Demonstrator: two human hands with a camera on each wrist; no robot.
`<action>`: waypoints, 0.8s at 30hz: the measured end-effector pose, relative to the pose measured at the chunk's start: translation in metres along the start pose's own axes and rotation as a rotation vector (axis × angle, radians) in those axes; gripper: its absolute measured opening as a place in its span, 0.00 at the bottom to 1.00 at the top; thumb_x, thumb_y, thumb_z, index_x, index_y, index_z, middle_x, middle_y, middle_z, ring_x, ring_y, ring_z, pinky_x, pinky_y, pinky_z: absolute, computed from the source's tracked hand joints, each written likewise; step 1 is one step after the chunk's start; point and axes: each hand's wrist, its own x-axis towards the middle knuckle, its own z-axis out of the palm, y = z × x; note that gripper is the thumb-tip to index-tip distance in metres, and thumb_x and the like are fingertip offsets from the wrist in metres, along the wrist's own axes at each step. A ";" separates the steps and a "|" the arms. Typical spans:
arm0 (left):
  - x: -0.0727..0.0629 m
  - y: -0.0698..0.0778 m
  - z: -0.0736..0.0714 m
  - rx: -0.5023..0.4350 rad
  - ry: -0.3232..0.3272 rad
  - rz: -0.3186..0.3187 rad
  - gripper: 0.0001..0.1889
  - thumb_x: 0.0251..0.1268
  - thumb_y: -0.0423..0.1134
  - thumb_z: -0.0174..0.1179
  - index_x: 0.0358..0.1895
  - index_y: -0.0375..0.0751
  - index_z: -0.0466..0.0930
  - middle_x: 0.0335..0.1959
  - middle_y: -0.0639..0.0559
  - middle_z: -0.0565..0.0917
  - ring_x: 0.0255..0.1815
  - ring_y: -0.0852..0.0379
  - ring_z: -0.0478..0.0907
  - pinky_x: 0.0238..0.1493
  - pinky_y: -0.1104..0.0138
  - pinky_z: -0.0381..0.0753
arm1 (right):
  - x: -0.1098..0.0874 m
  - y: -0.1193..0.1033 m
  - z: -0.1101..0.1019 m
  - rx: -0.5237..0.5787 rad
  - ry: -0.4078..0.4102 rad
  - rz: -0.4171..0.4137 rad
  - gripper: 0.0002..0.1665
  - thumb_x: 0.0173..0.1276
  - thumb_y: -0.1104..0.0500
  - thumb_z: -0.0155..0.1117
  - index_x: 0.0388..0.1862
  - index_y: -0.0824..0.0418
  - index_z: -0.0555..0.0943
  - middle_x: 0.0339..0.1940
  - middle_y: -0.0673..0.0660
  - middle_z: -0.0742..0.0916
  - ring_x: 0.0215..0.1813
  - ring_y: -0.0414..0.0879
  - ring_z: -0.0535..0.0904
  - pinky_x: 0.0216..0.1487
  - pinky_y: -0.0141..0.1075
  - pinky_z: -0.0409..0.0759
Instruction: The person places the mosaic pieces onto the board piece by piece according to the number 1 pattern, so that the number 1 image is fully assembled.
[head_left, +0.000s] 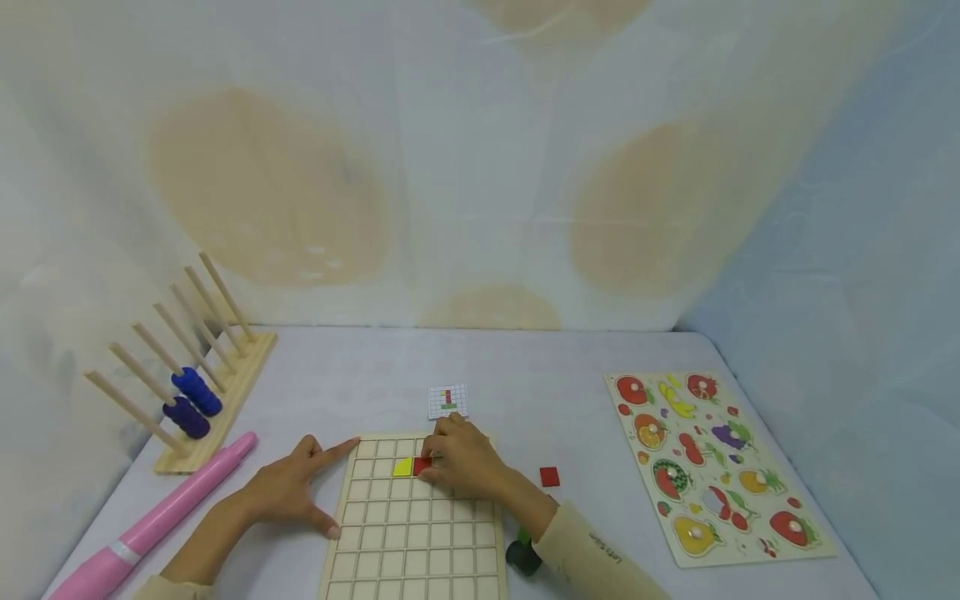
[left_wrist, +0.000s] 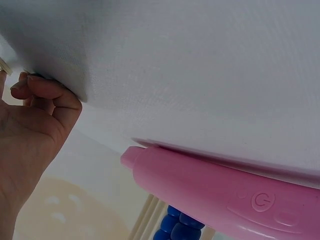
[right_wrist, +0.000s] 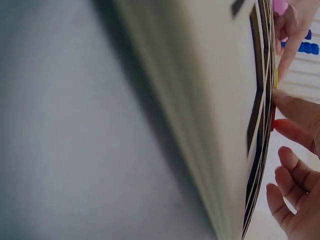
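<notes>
A wooden grid board (head_left: 386, 537) lies in front of me, with a yellow tile with one rounded corner (head_left: 402, 467) in a cell of an upper row. My right hand (head_left: 467, 458) reaches over the board and pinches a red square tile (head_left: 422, 467) right beside the yellow one. In the right wrist view, thumb and forefinger (right_wrist: 295, 131) meet at that tile (right_wrist: 272, 119), low at the grid. On the board's left side, my left hand (head_left: 288, 492) spreads forefinger and thumb against the edge; its other fingers (left_wrist: 47, 90) are bent.
A small pattern card (head_left: 447, 401) lies behind the board. Another red tile (head_left: 550, 477) and a dark green object (head_left: 523, 557), partly under the right sleeve, are to its right. A fruit puzzle (head_left: 708, 467) lies far right; a bead rack (head_left: 217, 417) and pink wand (head_left: 165, 512) are left.
</notes>
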 end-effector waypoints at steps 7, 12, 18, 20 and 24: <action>0.000 0.003 -0.003 -0.004 -0.009 -0.018 0.65 0.22 0.71 0.77 0.77 0.61 0.60 0.41 0.51 0.62 0.31 0.56 0.65 0.29 0.66 0.64 | -0.011 0.003 -0.008 0.066 0.013 0.091 0.20 0.60 0.40 0.72 0.43 0.51 0.87 0.39 0.45 0.79 0.44 0.38 0.68 0.47 0.29 0.71; -0.001 0.003 -0.006 -0.015 -0.014 -0.009 0.65 0.23 0.70 0.78 0.77 0.60 0.60 0.41 0.50 0.62 0.31 0.55 0.65 0.30 0.66 0.63 | -0.026 0.014 -0.017 0.217 -0.006 0.123 0.26 0.55 0.40 0.76 0.49 0.52 0.87 0.41 0.48 0.79 0.45 0.37 0.66 0.46 0.30 0.71; -0.001 0.000 -0.005 -0.030 -0.013 -0.007 0.65 0.23 0.69 0.78 0.77 0.59 0.60 0.41 0.50 0.61 0.30 0.55 0.64 0.29 0.67 0.63 | -0.048 0.033 -0.025 0.287 -0.036 0.111 0.31 0.51 0.39 0.78 0.52 0.50 0.86 0.41 0.49 0.77 0.45 0.37 0.62 0.46 0.31 0.69; -0.001 0.000 -0.004 -0.033 -0.014 -0.015 0.65 0.23 0.69 0.78 0.77 0.59 0.60 0.41 0.50 0.61 0.30 0.55 0.64 0.29 0.67 0.62 | -0.055 0.038 -0.028 0.296 -0.038 0.120 0.31 0.51 0.39 0.78 0.52 0.50 0.87 0.41 0.49 0.77 0.44 0.38 0.62 0.46 0.31 0.69; 0.000 0.000 -0.001 -0.043 -0.021 -0.017 0.65 0.24 0.69 0.78 0.77 0.60 0.59 0.41 0.50 0.61 0.30 0.55 0.64 0.29 0.67 0.62 | -0.069 0.048 -0.034 0.319 -0.037 0.174 0.31 0.51 0.39 0.78 0.52 0.50 0.87 0.40 0.50 0.77 0.45 0.39 0.63 0.47 0.33 0.70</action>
